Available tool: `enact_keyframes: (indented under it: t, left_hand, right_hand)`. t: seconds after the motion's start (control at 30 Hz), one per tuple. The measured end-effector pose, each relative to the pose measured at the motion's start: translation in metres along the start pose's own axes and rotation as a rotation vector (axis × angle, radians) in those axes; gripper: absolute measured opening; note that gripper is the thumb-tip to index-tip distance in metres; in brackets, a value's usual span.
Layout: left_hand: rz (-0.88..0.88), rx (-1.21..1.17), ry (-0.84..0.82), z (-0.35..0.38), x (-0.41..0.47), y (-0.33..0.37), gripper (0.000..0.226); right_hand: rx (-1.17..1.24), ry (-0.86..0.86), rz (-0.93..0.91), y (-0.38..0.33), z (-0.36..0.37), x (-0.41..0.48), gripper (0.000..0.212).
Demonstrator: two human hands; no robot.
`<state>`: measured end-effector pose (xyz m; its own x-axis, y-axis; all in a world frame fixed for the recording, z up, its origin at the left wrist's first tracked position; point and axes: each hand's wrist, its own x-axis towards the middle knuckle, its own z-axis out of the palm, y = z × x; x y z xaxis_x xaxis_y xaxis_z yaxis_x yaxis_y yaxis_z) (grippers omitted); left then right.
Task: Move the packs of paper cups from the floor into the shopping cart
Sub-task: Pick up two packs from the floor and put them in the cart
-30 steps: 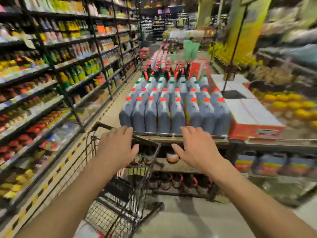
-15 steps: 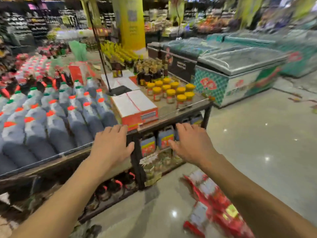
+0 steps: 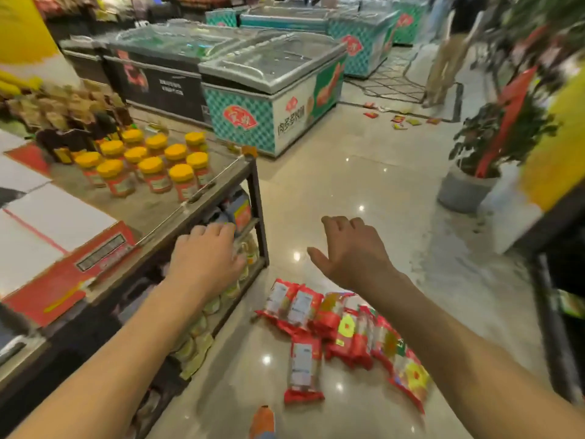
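Several red packs of paper cups (image 3: 340, 331) lie in a loose heap on the shiny floor, low in the head view and right of a display stand. One pack (image 3: 303, 365) lies apart at the front of the heap. My left hand (image 3: 207, 259) hovers empty in front of the stand's corner, fingers slightly curled. My right hand (image 3: 353, 251) is stretched out above the heap with fingers spread, holding nothing. The shopping cart is out of view.
A display stand (image 3: 202, 198) with yellow-lidded jars (image 3: 152, 167) and red-white boxes (image 3: 47, 236) fills the left. Chest freezers (image 3: 272, 87) stand behind. A potted plant (image 3: 478, 160) is at right, a dark shelf frame (image 3: 550, 299) at the far right. Small packets litter the far floor.
The view has swung right, away from the cart and bottle display. My hands have left the cart handle, and the packs on the floor have come fully into sight under my right hand.
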<state>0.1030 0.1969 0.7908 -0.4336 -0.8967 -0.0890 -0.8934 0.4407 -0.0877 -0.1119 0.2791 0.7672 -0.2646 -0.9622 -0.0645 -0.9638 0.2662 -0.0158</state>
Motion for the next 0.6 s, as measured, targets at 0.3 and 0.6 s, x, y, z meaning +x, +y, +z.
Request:
enact_keyframes:
  t: [0.3,0.6]
  left_hand:
    - [0.271,-0.030,-0.082,0.039,0.153,0.077,0.066]
    - [0.448,0.004,-0.231,0.143,0.252,0.211,0.069]
  right_hand:
    - [0.090,-0.089,0.351,0.076,0.054,0.057,0.071]
    - [0.201,-0.223,0.588,0.203,0.167,0.085,0.069]
